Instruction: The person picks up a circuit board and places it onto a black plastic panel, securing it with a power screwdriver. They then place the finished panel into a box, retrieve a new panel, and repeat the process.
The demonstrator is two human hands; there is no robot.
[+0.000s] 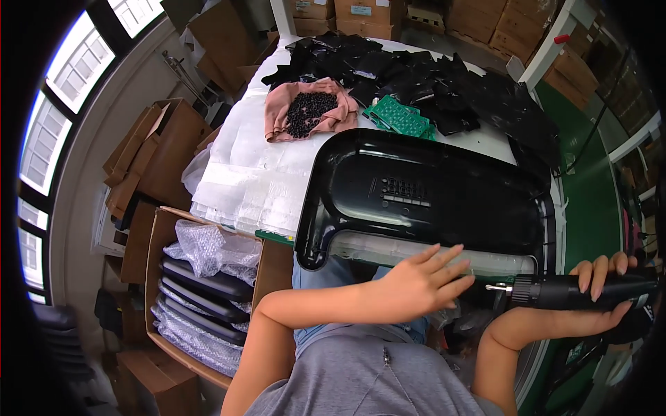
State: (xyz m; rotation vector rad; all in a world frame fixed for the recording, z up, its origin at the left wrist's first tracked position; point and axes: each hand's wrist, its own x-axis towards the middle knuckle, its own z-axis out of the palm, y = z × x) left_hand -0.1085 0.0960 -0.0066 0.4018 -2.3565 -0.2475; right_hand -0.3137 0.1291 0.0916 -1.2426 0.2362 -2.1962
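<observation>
One large glossy black plastic panel (430,197) lies on the white table (257,159), its near edge facing the person. The left hand (416,281) hovers at the panel's 6 o'clock edge, fingers spread and nearly flat, holding nothing; whether the fingertips touch the clear strip along that edge I cannot tell. The right hand (590,298) sits at the panel's 5 o'clock corner, curled tight around one black electric screwdriver (576,291) lying level, its bit pointing toward 9 o'clock, just short of the left hand's fingertips.

Beyond the panel, at 11 o'clock, one pinkish cloth (305,111) carries a heap of small black parts (311,111). At 12 o'clock lies one green perforated tray (399,116) among a spread of black plastic bags (444,76). At 8 o'clock from the hands, one open cardboard box (201,277) on the floor holds stacked dark panels in bubble wrap
</observation>
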